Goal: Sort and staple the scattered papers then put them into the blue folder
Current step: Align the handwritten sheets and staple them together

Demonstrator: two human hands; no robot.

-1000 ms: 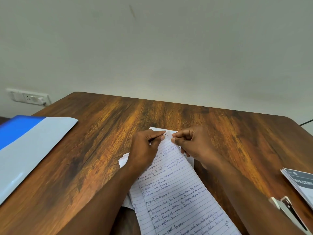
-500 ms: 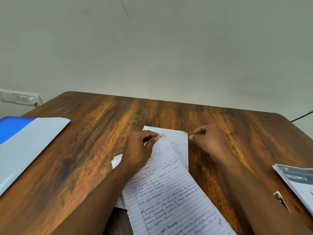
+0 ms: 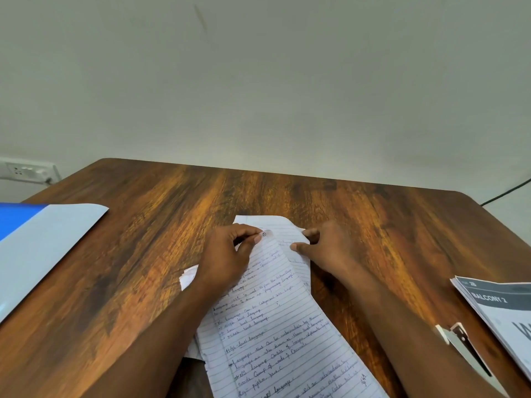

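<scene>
The person's left hand (image 3: 227, 254) pinches the top corner of the upper lined sheet (image 3: 275, 320) between thumb and forefinger, lifting it slightly off the sheet below (image 3: 283, 228). The right hand (image 3: 330, 248) has thumb and forefinger closed on the right edge of that lower sheet, at about 3 o'clock from the left hand. More paper edges (image 3: 189, 275) peek out from under the left wrist, so the pile is not squared.

The step in hand looks like sorting: checking the circled page number at the held corner and ordering the sheets. It would go best if each hand kept a light pinch near the top edge, slid the sheets rather than tugged them, and tapped all corners flush before stapling.

On the tabletop (image 3: 373, 219), the blue folder (image 3: 43, 242) lies at 9 o'clock, well apart from the papers. What appears to be the stapler (image 3: 462, 346) sits at 4 o'clock, just beside a printed booklet (image 3: 502, 311). The right forearm lies between pile and stapler, so reaching it means letting go first
</scene>
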